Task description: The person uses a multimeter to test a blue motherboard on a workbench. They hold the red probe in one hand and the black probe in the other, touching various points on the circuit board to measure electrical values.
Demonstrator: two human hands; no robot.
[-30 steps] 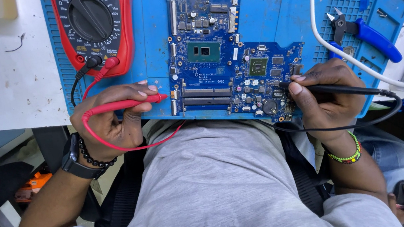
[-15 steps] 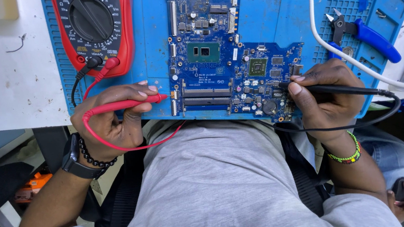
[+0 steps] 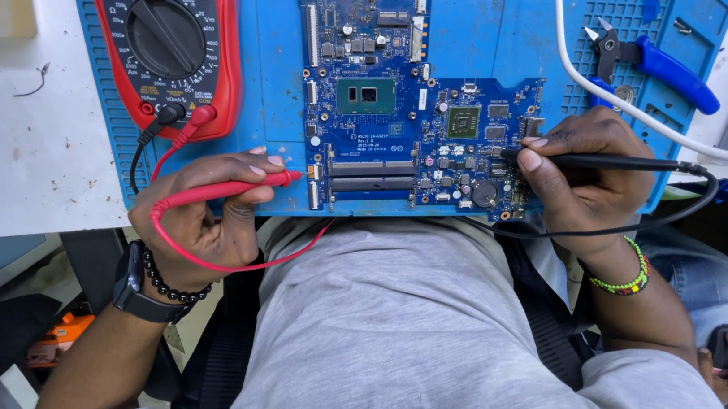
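Observation:
A blue circuit board (image 3: 392,129) lies on a blue work mat (image 3: 489,20). My left hand (image 3: 203,212) grips a red test probe (image 3: 227,190), its tip pointing right at the board's left edge. My right hand (image 3: 582,177) grips a black test probe (image 3: 612,160), its tip resting on the board's lower right part. Red and black leads run up to a red multimeter (image 3: 167,45) with a black dial at the mat's top left.
Blue-handled cutters (image 3: 651,66) lie on the mat's right side. A white cable (image 3: 604,89) crosses over them. A white tabletop (image 3: 5,134) lies left of the mat. My grey shirt (image 3: 396,336) fills the lower middle.

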